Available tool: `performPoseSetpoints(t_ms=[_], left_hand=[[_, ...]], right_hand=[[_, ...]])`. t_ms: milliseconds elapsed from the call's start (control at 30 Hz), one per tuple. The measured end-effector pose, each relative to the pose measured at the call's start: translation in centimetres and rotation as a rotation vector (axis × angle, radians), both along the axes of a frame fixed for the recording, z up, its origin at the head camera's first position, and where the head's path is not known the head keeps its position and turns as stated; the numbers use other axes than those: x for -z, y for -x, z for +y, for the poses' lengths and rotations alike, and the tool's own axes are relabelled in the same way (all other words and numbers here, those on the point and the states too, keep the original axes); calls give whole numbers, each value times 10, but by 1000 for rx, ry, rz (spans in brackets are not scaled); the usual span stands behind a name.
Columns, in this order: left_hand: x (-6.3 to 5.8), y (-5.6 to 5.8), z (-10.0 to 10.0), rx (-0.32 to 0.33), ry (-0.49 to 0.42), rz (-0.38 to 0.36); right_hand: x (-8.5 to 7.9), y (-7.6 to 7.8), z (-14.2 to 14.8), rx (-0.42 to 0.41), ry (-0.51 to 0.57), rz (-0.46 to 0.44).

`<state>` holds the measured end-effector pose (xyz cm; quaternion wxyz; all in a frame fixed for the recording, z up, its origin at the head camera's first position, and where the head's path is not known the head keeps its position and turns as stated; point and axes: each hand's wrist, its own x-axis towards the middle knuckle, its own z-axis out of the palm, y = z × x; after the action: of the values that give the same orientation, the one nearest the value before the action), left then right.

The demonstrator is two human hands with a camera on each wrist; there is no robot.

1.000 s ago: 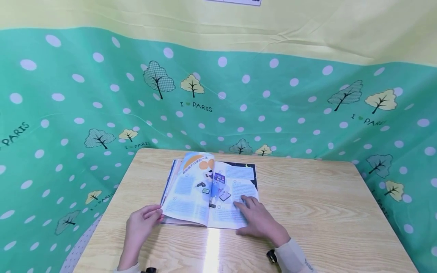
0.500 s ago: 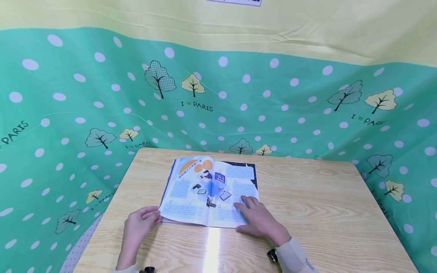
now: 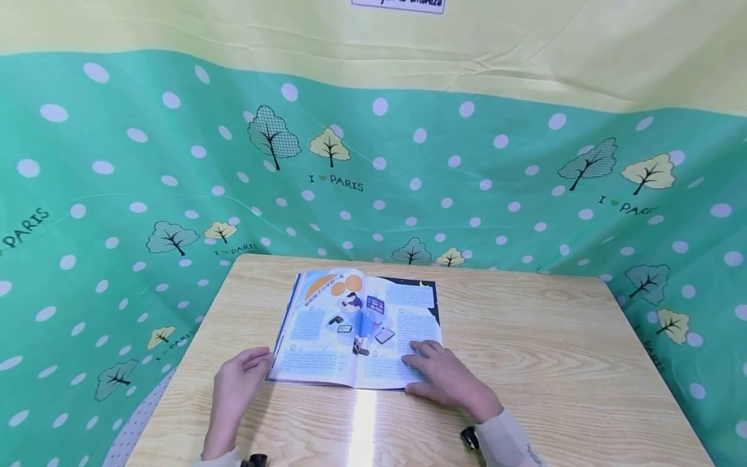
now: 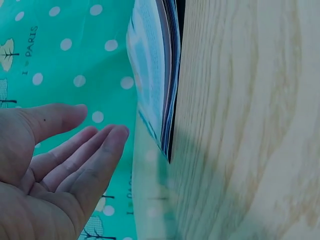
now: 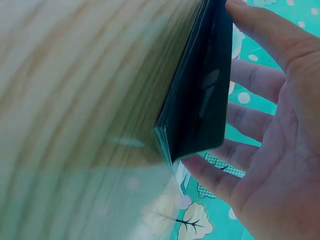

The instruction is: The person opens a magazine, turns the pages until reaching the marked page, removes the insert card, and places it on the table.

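An open magazine (image 3: pixel 327 331) with blue-tinted illustrated pages lies on the table, its left page nearly flat. Just off its lower left corner is my left hand (image 3: pixel 238 383), with nothing between thumb and fingers. In the left wrist view the left hand (image 4: pixel 65 170) shows relaxed fingers apart from the magazine's page edges (image 4: pixel 167 75). My right hand (image 3: pixel 446 376) rests on the lower right page, fingers spread over the print and thumb near the bottom edge. From the right wrist view, fingers of the right hand (image 5: pixel 270 115) pass behind the magazine's dark lifted edge (image 5: pixel 200 100).
The wooden table (image 3: pixel 543 350) extends to the right of the magazine. A green dotted curtain (image 3: pixel 373 181) with trees hangs behind and along both sides. A bright light reflection (image 3: pixel 363 428) lies on the wood in front of the magazine's spine.
The left page has come down flatter toward the left. My left hand has let go of its edge and shifted slightly left; the right hand has stayed on the right page.
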<state>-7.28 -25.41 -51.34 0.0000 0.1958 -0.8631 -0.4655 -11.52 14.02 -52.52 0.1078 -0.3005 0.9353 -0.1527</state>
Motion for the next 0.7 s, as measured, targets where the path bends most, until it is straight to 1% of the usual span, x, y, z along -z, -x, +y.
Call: performPoseSetpoints(t_ms=[200,333,467,567,633,700], left_hand=[[1,6,9,5,-52,27],[1,9,15,15,-78,39],[0,12,21,25,-102,51],[-1,13,25,39,-132,66],[-2,13,29,47,-157,79],[-2,15,33,55,-176,97]], right_hand=[[-3,0,7,-20,27,-30],[-4,1,13,-16,75,-22],[-5,2,21,50,139,-7],[-6,2,26,110,175,23],[-6,3,30,147,192,62],[-5,3,32,176,199,119]])
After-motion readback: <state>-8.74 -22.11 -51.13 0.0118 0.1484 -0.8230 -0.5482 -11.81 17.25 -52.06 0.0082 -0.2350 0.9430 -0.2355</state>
